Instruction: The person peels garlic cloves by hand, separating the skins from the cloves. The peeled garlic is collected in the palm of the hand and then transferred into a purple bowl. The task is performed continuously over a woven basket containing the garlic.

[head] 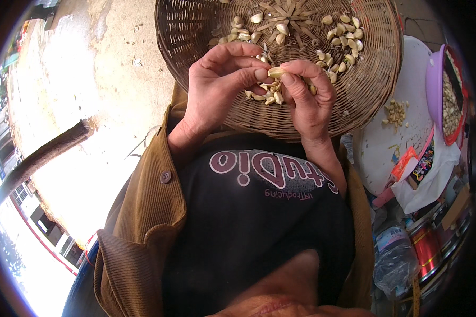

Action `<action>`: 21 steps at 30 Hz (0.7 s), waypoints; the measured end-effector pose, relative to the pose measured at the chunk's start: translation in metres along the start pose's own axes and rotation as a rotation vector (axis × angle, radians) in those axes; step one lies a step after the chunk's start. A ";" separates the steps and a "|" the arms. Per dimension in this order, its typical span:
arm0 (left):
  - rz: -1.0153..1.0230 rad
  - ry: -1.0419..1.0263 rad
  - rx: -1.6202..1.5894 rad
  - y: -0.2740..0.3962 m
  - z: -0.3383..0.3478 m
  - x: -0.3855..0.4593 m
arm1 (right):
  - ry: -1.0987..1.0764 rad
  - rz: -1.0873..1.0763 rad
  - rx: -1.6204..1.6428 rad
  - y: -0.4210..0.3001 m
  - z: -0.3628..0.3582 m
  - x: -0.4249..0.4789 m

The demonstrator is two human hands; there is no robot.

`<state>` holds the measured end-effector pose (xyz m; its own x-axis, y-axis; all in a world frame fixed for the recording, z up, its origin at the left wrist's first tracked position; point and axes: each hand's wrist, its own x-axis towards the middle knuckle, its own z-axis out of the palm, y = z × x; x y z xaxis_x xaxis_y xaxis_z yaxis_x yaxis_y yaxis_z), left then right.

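A pale garlic clove (276,72) spans the gap between my two hands, above a round wicker basket (258,123). At its left end are the thumb and fingertips of my left hand (226,73). My right hand (311,85) pinches the other end between thumb and forefinger. Beneath my hands lies a heap of garlic cloves (277,98), partly hidden by the fingers. More loose cloves (345,37) are spread along the basket's right side, and another group (242,35) lies beyond my left hand.
To the right is a white tabletop (375,158) bearing a small pile of peeled-looking cloves (396,113). A purple basin (434,79) stands there beside a red-rimmed container of cloves (450,103). Lower right are a clear plastic bottle (394,253) and a red tin (425,247).
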<state>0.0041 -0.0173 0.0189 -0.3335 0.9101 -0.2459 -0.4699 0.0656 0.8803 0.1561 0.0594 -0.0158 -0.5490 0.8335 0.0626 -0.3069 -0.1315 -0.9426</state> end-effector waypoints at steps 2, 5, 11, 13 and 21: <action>-0.047 0.008 -0.001 0.001 -0.001 0.000 | -0.004 -0.088 -0.137 0.000 -0.001 0.000; -0.097 0.010 -0.032 0.000 -0.004 0.000 | -0.047 -0.272 -0.296 0.003 -0.002 0.005; -0.118 0.011 -0.042 0.000 -0.007 0.000 | -0.062 -0.202 -0.306 -0.002 0.002 0.003; -0.122 0.005 -0.068 -0.001 -0.005 0.002 | -0.058 -0.018 -0.177 -0.004 0.000 0.000; -0.095 -0.101 -0.202 -0.002 -0.005 0.003 | -0.076 0.174 0.073 -0.008 0.008 -0.001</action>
<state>0.0003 -0.0170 0.0141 -0.2013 0.9408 -0.2727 -0.6523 0.0789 0.7539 0.1529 0.0559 -0.0059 -0.6553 0.7519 -0.0720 -0.2562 -0.3110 -0.9152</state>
